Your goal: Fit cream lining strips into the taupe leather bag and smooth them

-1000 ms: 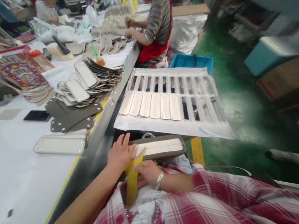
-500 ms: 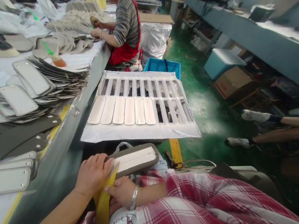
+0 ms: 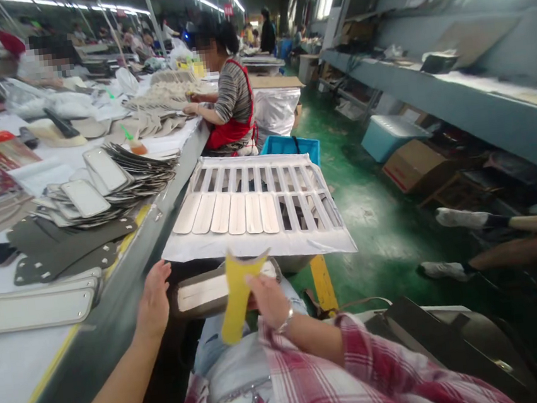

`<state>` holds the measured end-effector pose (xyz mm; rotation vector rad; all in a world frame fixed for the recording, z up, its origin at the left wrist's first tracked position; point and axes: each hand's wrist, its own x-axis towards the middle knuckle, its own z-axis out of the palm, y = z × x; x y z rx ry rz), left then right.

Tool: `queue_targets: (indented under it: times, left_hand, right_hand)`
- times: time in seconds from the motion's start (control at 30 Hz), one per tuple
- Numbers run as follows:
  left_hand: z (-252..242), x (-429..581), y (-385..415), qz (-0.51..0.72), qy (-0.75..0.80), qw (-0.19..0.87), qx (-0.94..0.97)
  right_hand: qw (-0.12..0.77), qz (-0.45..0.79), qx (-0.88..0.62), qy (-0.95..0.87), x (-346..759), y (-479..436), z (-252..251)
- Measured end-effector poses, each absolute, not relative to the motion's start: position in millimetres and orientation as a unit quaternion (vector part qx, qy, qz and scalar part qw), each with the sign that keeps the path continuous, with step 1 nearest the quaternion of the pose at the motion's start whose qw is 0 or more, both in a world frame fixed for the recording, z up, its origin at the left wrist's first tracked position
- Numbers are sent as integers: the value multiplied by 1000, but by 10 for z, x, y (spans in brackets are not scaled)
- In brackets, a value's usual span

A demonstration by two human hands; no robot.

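Observation:
My right hand point(image 3: 271, 299) is closed on a flat yellow piece point(image 3: 240, 293) with a notched, two-pointed upper end, held tilted over my lap. Behind it lies a long dark grey piece with rounded ends point(image 3: 219, 306), with a pale strip point(image 3: 202, 292) along its top. The yellow piece and my right hand hide part of both. My left hand point(image 3: 153, 301) is raised just left of the dark piece, apart from it, fingers stretched out and nothing in them. Beyond stands a white slotted rack point(image 3: 263, 246) with several cream strips point(image 3: 222, 215) in its near row.
To the left, a long table point(image 3: 36, 350) bears white plates with rivets point(image 3: 36, 309), grey pieces point(image 3: 64, 249) and a stack of dark-edged plates point(image 3: 87, 197). A co-worker in a red apron point(image 3: 233, 129) sits ahead by a blue crate point(image 3: 291, 143). Another person's legs point(image 3: 522, 221) reach in from the right.
My left hand has come off the dark piece and moved left. My right hand has lifted the yellow piece up and to the right. The view has tilted upward.

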<state>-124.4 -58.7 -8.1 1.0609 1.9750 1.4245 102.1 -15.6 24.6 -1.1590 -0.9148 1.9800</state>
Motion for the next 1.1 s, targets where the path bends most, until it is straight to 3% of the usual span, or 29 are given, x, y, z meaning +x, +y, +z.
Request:
queue_targets:
  times: [0.2,0.37,0.5,0.8,1.03,1.1]
  left_hand:
    - [-202,-1401,-1002,611,666,413,113]
    - [-241,-1282,-973,632,634,426,129]
    - [-231,-1179,-880,634,596,456,187]
    - [-293,-1202,-820,530,675,365,360]
    - [-276,-1352,-793,508,679,359,389]
    - [-183,-1376,-932,513,683,356,378]
  right_hand:
    - [510,682,-468,-237,1962,430,292]
    - [477,694,-461,-282,2088,552,32]
    - [451,696,-478,-290,2011,500,128]
    - [439,753,-431,-234,1716,556,337]
    - [395,713,-390,-429,1122,268,671]
    - [348,720,-377,-468,964,114,753]
